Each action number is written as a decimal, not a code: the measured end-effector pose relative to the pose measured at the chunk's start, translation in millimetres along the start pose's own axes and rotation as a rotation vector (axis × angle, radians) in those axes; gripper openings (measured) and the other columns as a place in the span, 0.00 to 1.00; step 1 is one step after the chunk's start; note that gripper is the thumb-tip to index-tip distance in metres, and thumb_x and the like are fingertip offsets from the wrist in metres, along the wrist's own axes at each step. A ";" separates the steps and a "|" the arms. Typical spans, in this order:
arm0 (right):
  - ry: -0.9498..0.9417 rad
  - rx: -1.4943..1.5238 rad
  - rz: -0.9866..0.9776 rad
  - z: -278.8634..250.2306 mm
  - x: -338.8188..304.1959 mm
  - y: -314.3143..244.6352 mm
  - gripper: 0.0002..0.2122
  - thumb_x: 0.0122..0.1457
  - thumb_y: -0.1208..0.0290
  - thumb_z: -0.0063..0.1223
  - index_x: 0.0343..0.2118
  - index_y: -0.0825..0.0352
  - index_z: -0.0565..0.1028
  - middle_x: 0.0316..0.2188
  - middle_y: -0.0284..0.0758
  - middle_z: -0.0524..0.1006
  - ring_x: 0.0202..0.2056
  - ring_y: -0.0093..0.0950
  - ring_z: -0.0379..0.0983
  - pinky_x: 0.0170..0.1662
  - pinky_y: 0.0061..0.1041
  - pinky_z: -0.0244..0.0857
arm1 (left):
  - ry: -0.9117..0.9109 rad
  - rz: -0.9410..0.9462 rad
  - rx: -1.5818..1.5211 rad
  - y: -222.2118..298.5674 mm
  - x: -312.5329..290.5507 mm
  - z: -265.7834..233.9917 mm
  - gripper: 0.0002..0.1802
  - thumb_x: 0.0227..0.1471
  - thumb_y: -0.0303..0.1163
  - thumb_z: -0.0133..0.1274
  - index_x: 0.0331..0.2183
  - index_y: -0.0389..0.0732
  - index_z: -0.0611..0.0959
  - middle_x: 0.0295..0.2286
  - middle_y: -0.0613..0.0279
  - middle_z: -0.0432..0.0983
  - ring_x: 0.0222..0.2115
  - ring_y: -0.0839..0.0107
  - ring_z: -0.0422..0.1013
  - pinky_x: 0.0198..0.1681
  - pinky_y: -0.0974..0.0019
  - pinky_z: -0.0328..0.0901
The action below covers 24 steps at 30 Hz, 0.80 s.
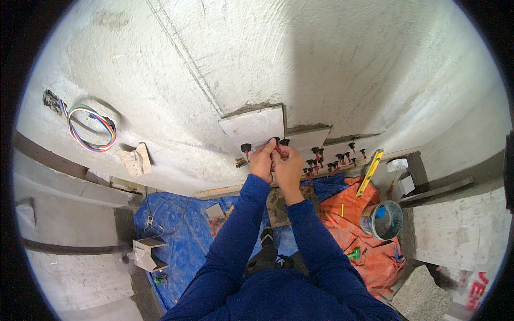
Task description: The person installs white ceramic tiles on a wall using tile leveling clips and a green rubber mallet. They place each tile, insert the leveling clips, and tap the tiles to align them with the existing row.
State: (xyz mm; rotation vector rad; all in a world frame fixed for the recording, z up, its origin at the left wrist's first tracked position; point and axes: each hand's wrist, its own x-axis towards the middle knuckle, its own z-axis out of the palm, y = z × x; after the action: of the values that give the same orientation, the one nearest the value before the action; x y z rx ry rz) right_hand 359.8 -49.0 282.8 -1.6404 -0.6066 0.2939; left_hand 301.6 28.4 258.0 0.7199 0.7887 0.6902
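My left hand [261, 163] and my right hand [289, 170] meet at the lower edge of a light grey tile [252, 127] on the wall. Their fingers are closed around a red tile leveling clip [277, 150] with a black cap; the fingers hide part of it. Close by, another black cap [285, 142] sits at the joint with the neighbouring tile [306, 140]. Left of my hands, a leveling clip with a black cap [246, 147] sticks out from the same tile. Several more black-and-red clips [316, 160] stand along the tiles to the right.
A yellow spirit level [370, 172] leans at the right, near a bucket [395, 219]. Blue tarp [176, 216] and orange tarp [350, 230] cover the floor. Coiled coloured wires [85, 128] hang from the left wall, above a jagged beige piece [136, 159]. A rough block [423, 296] lies lower right.
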 end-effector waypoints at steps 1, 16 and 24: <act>0.002 -0.082 -0.014 -0.4 -1.2 -1.4 0.08 0.57 0.69 0.63 0.33 0.69 0.81 0.30 0.46 0.83 0.31 0.41 0.81 0.36 0.38 0.72 | 0.014 -0.009 0.002 0.1 0.0 0.5 0.17 0.64 0.43 0.59 0.38 0.36 0.84 0.32 0.59 0.81 0.32 0.67 0.78 0.36 0.63 0.73; -0.025 -0.122 -0.064 2.8 2.8 5.4 0.08 0.58 0.69 0.61 0.32 0.69 0.79 0.30 0.48 0.82 0.33 0.48 0.79 0.37 0.43 0.70 | -0.003 0.001 0.084 7.0 -5.4 0.3 0.16 0.66 0.43 0.56 0.37 0.38 0.84 0.30 0.61 0.81 0.29 0.70 0.76 0.33 0.65 0.71; -0.077 0.084 0.124 8.8 7.1 25.6 0.10 0.60 0.69 0.62 0.36 0.73 0.80 0.28 0.45 0.83 0.29 0.40 0.80 0.34 0.39 0.71 | -0.003 -0.020 0.122 12.9 -15.5 7.6 0.19 0.64 0.48 0.57 0.35 0.41 0.86 0.23 0.68 0.79 0.15 0.79 0.64 0.15 0.71 0.54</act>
State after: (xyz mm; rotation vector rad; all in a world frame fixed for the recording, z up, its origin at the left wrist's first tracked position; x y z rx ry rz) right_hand 366.7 -39.4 257.5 -1.5935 -0.5440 0.4693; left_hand 296.1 21.5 277.7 0.8228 0.8391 0.6268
